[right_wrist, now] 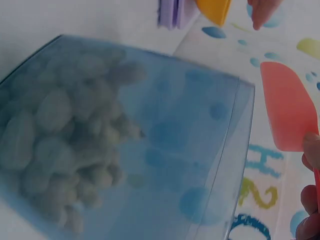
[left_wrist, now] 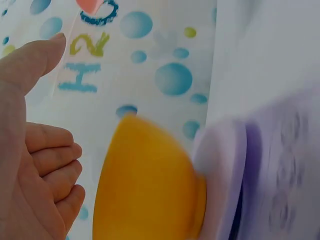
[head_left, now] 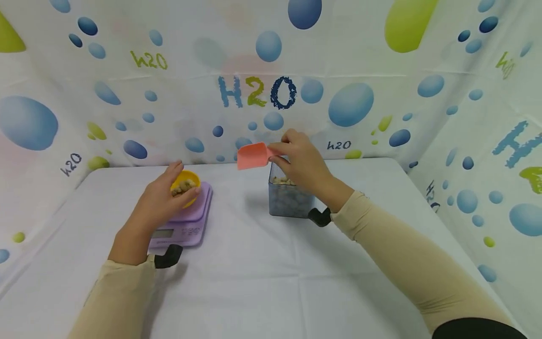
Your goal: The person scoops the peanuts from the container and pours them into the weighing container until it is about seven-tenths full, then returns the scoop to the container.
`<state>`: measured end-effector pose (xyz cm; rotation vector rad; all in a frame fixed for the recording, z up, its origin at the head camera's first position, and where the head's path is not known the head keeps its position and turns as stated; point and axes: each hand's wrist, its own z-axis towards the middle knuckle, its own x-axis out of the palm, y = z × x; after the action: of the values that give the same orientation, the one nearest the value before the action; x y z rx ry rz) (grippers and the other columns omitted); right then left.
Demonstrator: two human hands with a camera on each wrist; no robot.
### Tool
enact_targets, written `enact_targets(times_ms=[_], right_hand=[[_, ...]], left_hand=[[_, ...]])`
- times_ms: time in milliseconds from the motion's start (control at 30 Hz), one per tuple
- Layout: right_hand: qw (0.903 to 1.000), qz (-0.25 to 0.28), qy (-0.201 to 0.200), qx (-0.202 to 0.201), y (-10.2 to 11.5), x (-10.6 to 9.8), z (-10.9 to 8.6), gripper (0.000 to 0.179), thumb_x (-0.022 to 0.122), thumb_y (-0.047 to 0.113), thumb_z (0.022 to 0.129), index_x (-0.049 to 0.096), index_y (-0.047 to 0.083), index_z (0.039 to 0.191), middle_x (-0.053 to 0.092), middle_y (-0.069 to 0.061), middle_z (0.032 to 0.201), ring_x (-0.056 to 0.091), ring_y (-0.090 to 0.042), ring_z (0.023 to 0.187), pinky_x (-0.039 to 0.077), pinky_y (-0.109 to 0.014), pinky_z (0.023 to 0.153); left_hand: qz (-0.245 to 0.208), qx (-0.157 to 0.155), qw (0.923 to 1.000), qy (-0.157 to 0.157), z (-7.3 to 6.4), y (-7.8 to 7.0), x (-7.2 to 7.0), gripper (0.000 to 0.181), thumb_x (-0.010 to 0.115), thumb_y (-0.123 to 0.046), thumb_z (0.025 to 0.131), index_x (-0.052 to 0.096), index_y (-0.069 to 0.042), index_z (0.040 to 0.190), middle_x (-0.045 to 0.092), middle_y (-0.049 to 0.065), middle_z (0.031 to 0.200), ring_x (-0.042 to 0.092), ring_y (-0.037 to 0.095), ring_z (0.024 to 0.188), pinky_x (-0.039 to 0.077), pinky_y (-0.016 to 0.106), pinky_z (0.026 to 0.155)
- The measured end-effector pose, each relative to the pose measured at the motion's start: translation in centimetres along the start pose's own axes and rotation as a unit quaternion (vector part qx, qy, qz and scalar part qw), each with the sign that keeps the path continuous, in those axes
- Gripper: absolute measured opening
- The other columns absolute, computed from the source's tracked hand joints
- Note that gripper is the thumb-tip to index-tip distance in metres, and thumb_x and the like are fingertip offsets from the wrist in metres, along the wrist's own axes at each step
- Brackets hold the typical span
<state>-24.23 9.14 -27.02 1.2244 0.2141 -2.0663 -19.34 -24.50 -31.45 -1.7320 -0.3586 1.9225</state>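
In the head view my left hand [head_left: 158, 200] hovers beside a small yellow bowl [head_left: 186, 177] of tan, nut-like lumps [head_left: 183, 187]. The bowl sits on a lilac kitchen scale [head_left: 192, 233]. The left wrist view has the fingers [left_wrist: 55, 157] loosely bent and a gap between the hand and the bowl [left_wrist: 145, 185]. My right hand [head_left: 302, 160] pinches the handle of a coral-red scoop [head_left: 252, 156], its blade pointing left, above a see-through bluish container [head_left: 290, 202]. Similar pale lumps [right_wrist: 55, 150] fill the lower part of that container.
A white cloth [head_left: 254, 282] covers the table. Behind it hangs a white curtain [head_left: 203, 117] printed with blue and green drops and H2O lettering. The container stands to the right of the scale, with a stretch of cloth between them.
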Motion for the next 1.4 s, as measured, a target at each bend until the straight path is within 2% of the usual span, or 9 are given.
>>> enact_targets(times_ms=[133,300,467,567,800,1000,1100,1200,1400], right_hand=[[0.9999,-0.003,-0.002,0.015,-1.6,-1.0,-1.1,0.029,0.071,0.026,0.092,0.073,0.014,0.118,0.051,-0.006,0.095,0.046,-0.023,0.089,0.042,-0.033,0.073],[0.9996,-0.014,-0.009,0.021,-3.5,-2.2,-2.7,0.029,0.071,0.024,0.091,0.073,0.013,0.118,0.051,-0.007,0.095,0.045,-0.025,0.090,0.040,-0.035,0.074],[0.9990,-0.032,-0.030,0.006,-4.7,-3.4,-4.1,0.026,0.073,0.020,0.090,0.074,0.010,0.114,0.052,-0.008,0.093,0.046,-0.026,0.089,0.041,-0.036,0.073],[0.9981,-0.047,-0.039,-0.009,-5.3,-3.8,-4.7,0.023,0.075,0.016,0.088,0.075,0.010,0.110,0.053,-0.009,0.092,0.046,-0.027,0.086,0.042,-0.036,0.071],[0.9927,-0.095,-0.045,-0.058,-5.9,-3.6,-5.3,0.021,0.077,0.011,0.085,0.077,0.010,0.106,0.057,-0.010,0.088,0.048,-0.027,0.076,0.042,-0.033,0.065],[0.9710,-0.190,-0.059,-0.133,-5.8,-3.2,-4.9,0.017,0.071,0.006,0.089,0.077,0.013,0.103,0.056,-0.010,0.081,0.046,-0.026,0.059,0.040,-0.032,0.052],[0.9606,-0.229,-0.044,-0.151,-5.5,-3.1,-4.5,0.022,0.067,0.000,0.088,0.077,0.014,0.101,0.056,-0.009,0.079,0.047,-0.025,0.057,0.038,-0.030,0.047],[0.9545,-0.255,-0.015,-0.154,-5.0,-3.1,-4.1,0.027,0.066,-0.002,0.087,0.077,0.015,0.104,0.057,-0.008,0.081,0.050,-0.025,0.061,0.040,-0.030,0.048],[0.9505,-0.277,0.029,-0.137,-4.2,-3.1,-3.4,0.023,0.073,0.002,0.085,0.079,0.016,0.102,0.064,-0.006,0.088,0.056,-0.026,0.072,0.049,-0.033,0.057]], left_hand=[[0.009,0.010,0.9998,0.018,0.8,-1.6,0.9,0.092,0.055,-0.063,0.091,0.019,-0.012,0.158,0.017,0.009,0.165,0.024,0.045,0.146,0.023,0.065,0.114],[0.010,0.005,0.9981,0.060,1.8,-3.7,2.5,0.095,0.053,-0.068,0.090,0.013,-0.018,0.160,0.010,0.004,0.167,0.017,0.037,0.150,0.018,0.060,0.118],[0.002,0.041,0.9964,0.075,2.8,-5.5,4.7,0.093,0.052,-0.067,0.091,0.018,-0.014,0.159,0.012,0.005,0.166,0.016,0.033,0.152,0.019,0.057,0.120],[-0.006,0.066,0.9954,0.070,3.3,-6.5,5.9,0.090,0.051,-0.066,0.092,0.022,-0.013,0.158,0.015,0.004,0.166,0.019,0.031,0.151,0.021,0.056,0.120],[-0.030,0.099,0.9928,0.060,4.2,-8.8,8.3,0.078,0.049,-0.059,0.097,0.025,-0.016,0.157,0.019,0.000,0.165,0.020,0.024,0.152,0.024,0.050,0.121],[-0.055,0.117,0.9906,0.045,4.7,-10.2,9.8,0.069,0.049,-0.047,0.101,0.026,-0.015,0.157,0.022,0.001,0.164,0.022,0.022,0.151,0.025,0.047,0.121],[-0.060,0.119,0.9903,0.041,4.8,-10.5,10.3,0.066,0.048,-0.046,0.102,0.026,-0.015,0.157,0.023,0.003,0.164,0.022,0.022,0.151,0.026,0.047,0.121],[-0.061,0.123,0.9900,0.032,4.9,-10.6,10.7,0.065,0.045,-0.046,0.103,0.028,-0.014,0.156,0.024,0.004,0.163,0.023,0.022,0.150,0.026,0.046,0.120],[-0.071,0.138,0.9878,0.015,5.1,-11.0,11.2,0.065,0.045,-0.049,0.102,0.031,-0.014,0.155,0.024,0.002,0.163,0.024,0.021,0.150,0.026,0.046,0.121]])
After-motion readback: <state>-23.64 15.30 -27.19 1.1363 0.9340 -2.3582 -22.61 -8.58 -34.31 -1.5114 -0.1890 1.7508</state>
